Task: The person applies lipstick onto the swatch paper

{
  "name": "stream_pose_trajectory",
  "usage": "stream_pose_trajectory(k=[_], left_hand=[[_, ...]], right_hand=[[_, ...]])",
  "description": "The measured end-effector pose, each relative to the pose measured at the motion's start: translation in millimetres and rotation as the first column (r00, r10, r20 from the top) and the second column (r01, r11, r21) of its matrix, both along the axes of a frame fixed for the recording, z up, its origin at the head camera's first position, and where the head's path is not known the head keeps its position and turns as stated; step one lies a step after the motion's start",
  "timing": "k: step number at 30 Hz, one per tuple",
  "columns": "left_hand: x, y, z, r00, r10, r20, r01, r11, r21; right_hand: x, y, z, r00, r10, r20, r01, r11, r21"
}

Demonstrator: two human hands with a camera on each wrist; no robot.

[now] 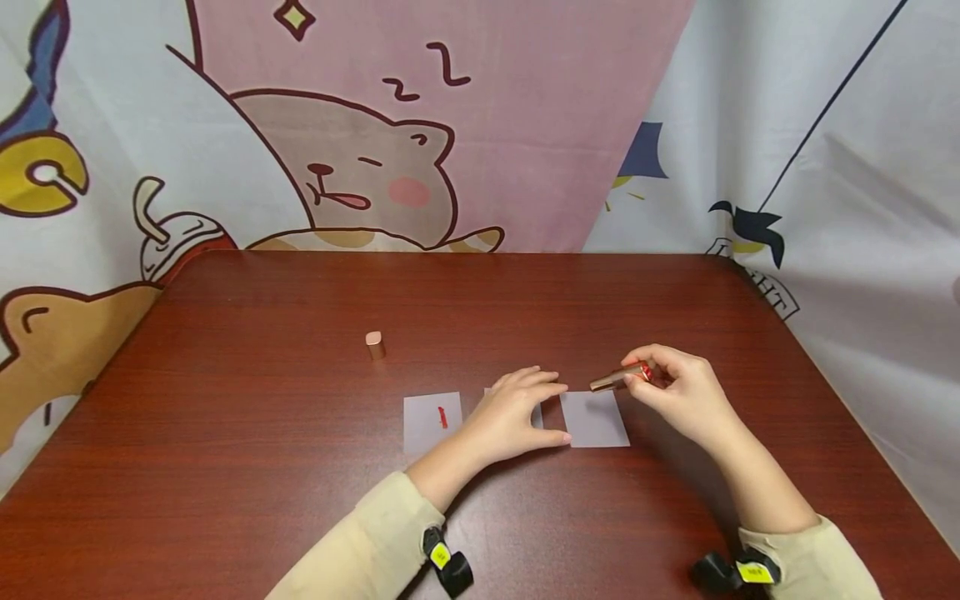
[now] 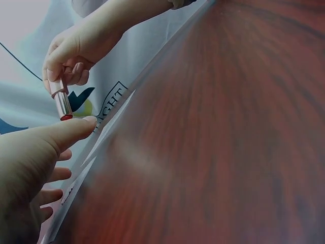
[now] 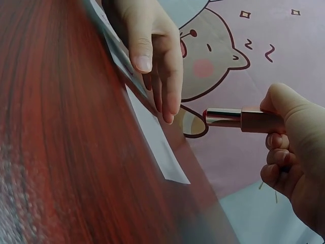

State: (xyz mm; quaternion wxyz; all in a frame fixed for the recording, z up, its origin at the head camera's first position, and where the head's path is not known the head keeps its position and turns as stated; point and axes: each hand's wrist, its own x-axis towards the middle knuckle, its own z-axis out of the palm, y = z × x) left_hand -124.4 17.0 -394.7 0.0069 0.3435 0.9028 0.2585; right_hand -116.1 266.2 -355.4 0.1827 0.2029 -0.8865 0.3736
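Observation:
In the head view my right hand (image 1: 688,398) holds an uncapped lipstick (image 1: 609,381), gold-coloured, between thumb and fingers above the right white paper square (image 1: 596,423). Its red tip shows in the right wrist view, where the lipstick (image 3: 226,117) points toward the other hand. My left hand (image 1: 510,417) is over the middle paper square (image 1: 537,418), hiding most of it. Thumb and fingers are spread apart, with their tips near the left edge of the right square; whether they touch it I cannot tell. The left paper square (image 1: 420,421) bears a short red streak (image 1: 442,417).
A gold-coloured lipstick cap (image 1: 376,346) stands upright on the brown table (image 1: 300,308), behind the left square. Behind the table's far edge hangs a cartoon-printed cloth (image 1: 540,125). A black band (image 1: 447,562) is worn at each sleeve cuff.

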Motion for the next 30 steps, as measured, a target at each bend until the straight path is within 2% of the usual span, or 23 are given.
stream_pose_trajectory(k=[10,21,30], left_hand=[[-0.8,7.7,0.3,1.000,-0.008,0.000,0.008,1.000,-0.027],[-1.2,12.1,-3.9,1.000,0.006,-0.006,-0.006,0.998,-0.065],[0.6,12.4,-5.1,1.000,0.006,-0.017,-0.007,0.998,-0.063]], right_hand=[[-2.8,4.3,-4.3,1.000,0.003,0.018,-0.003,1.000,0.002],[-2.7,3.2,-7.3,0.996,0.012,0.088,-0.013,1.000,0.019],[-4.0,2.4,-11.3,0.996,0.030,0.080,-0.032,0.999,0.025]])
